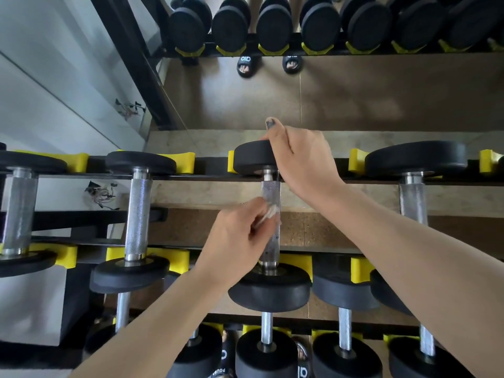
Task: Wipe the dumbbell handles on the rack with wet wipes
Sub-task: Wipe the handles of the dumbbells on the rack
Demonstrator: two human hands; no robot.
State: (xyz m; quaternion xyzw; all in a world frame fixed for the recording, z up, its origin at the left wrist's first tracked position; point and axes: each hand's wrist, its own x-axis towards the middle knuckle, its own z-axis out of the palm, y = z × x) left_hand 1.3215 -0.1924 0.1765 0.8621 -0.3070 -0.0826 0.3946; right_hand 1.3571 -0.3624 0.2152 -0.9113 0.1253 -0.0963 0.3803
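Observation:
A dumbbell with black rubber heads lies across the top tier of the rack (191,178), its knurled steel handle (270,192) running away from me. My left hand (240,238) pinches a crumpled white wet wipe (268,215) against the left side of that handle, near its middle. My right hand (297,156) grips the far head (253,156) of the same dumbbell, fingers curled over its top edge. The near head (270,291) sits in its yellow cradle.
More dumbbells lie to the left (137,214) and right (413,197) on the same tier, in yellow cradles (357,163). A lower tier of dumbbells (266,353) is below my arms. A mirror (354,91) behind the rack reflects dumbbells and sandalled feet.

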